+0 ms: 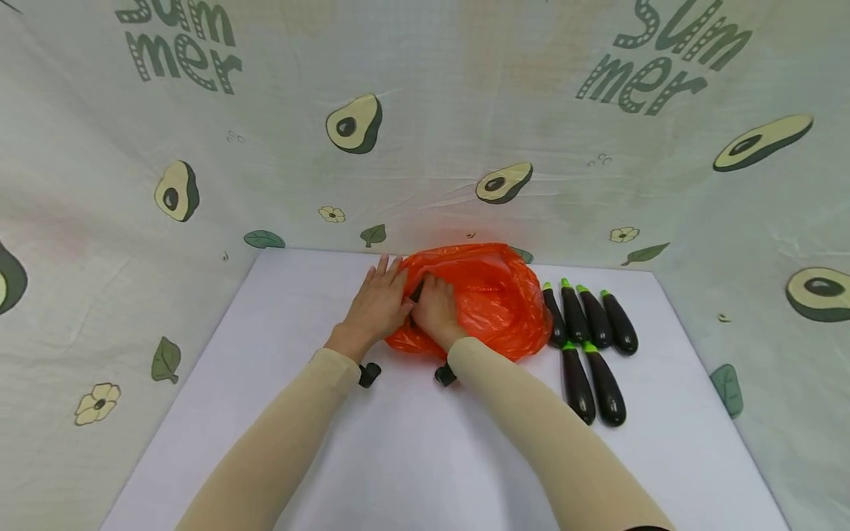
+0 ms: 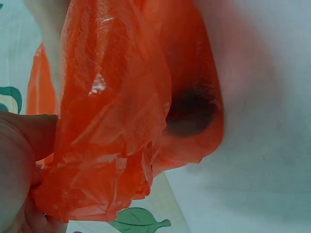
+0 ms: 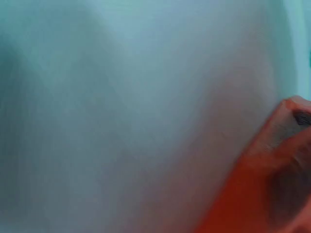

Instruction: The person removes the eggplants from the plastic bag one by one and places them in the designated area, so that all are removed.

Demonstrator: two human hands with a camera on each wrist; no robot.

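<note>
A crumpled orange-red plastic bag point(image 1: 494, 302) stands with its mouth open at the back of the table. My left hand point(image 1: 378, 299) grips the bag's left rim; in the left wrist view its thumb point(image 2: 41, 133) and fingers pinch the film. Reaching into the mouth, my right hand point(image 1: 434, 306) holds a dark eggplant point(image 1: 417, 291), mostly hidden by the hand and the bag. Through the bag film, the left wrist view shows a dark rounded shape point(image 2: 192, 111). The right wrist view is blurred, with part of the bag at its lower right corner.
Several dark eggplants with green stems lie in two rows right of the bag, among them a back-row eggplant point(image 1: 620, 324) and a front-row eggplant point(image 1: 606, 387). A white table point(image 1: 412, 457) carries everything. Printed cloth point(image 1: 425, 147) hangs behind and at both sides.
</note>
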